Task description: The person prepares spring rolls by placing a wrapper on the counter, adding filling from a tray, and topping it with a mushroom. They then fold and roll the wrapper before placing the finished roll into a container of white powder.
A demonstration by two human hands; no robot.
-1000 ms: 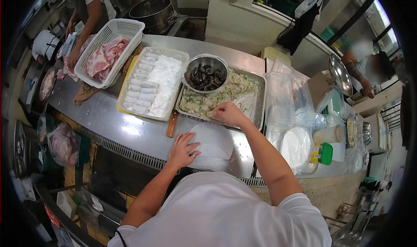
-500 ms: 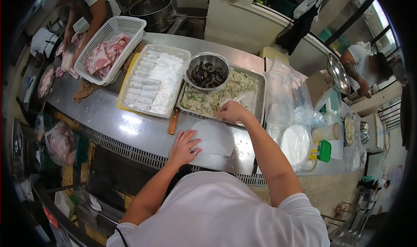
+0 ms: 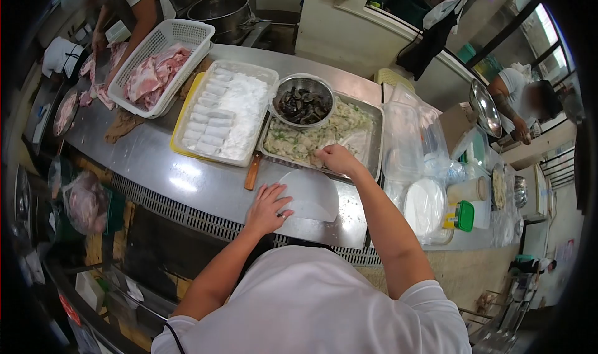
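Observation:
My left hand [image 3: 268, 209] lies on the steel counter with its fingers spread, fingertips at the left edge of a thin, translucent round wrapper [image 3: 309, 197] with a straight near edge. Just beyond it, my right hand [image 3: 339, 160] is at the near side of a metal tray [image 3: 378, 135], its fingers pinched together in the pale, green-flecked chopped filling [image 3: 293, 143]. A metal bowl of dark, glossy pieces [image 3: 304, 107] rests on the filling. Left of this, a white tray [image 3: 232, 161] holds several white rolls [image 3: 210, 122] beside white powder [image 3: 243, 108]. A wooden-handled tool [image 3: 253, 171] lies between the trays.
A white basket of raw meat [image 3: 156, 80] stands at the far left, near a co-worker's arm [image 3: 138, 27]. Clear plastic containers [image 3: 402, 136], a round white stack in plastic [image 3: 425, 204] and a green-lidded tub [image 3: 463, 216] crowd the right. Another person [image 3: 517, 92] works beyond.
My right hand stays at the filling, shifted only slightly, with its fingers still pinched. My left hand keeps its place on the wrapper's edge. The whole view has moved a little.

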